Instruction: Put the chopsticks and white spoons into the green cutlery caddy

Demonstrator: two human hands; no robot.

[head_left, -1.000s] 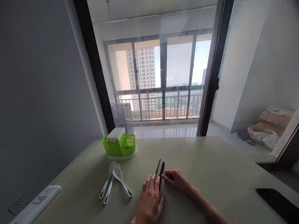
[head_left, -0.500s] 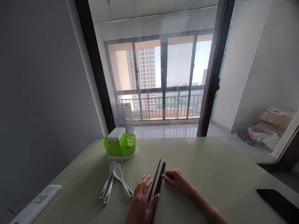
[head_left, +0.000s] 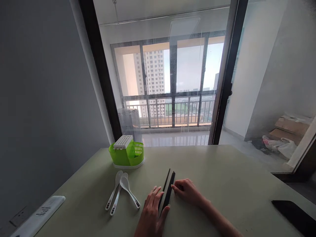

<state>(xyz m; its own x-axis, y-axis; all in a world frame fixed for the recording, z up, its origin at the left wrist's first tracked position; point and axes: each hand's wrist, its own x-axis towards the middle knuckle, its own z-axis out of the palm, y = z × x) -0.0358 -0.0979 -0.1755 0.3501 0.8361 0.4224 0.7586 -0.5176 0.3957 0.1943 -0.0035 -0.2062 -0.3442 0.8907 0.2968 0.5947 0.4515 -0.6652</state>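
Observation:
Several black chopsticks lie lengthwise on the table; a tight bundle of chopsticks [head_left: 169, 188] is on the right, and a single chopstick [head_left: 166, 180] slants just left of it. My left hand [head_left: 153, 207] rests over their near ends, fingers spread on the single one and thumb stretched out by the bundle. The near ends are hidden under it. My right hand [head_left: 185, 191] lies on the table to the right, fingers curled, with thumb and fingertip at the bundle's edge. Nothing shows in its curl. Left of my hands are three white spoons [head_left: 127, 186], bowls overlapping.
A green cutlery holder [head_left: 122, 157] with a white slotted top stands at the table's back left. At the left edge lies a white power strip [head_left: 40, 215]. A dark flat object [head_left: 293, 215] is at the right edge. A glass door [head_left: 158, 82] stands behind the table [head_left: 209, 164].
My left hand has shifted slightly to the right over the chopsticks, its fingers bent a little more. My right hand, the spoons and the holder stay put.

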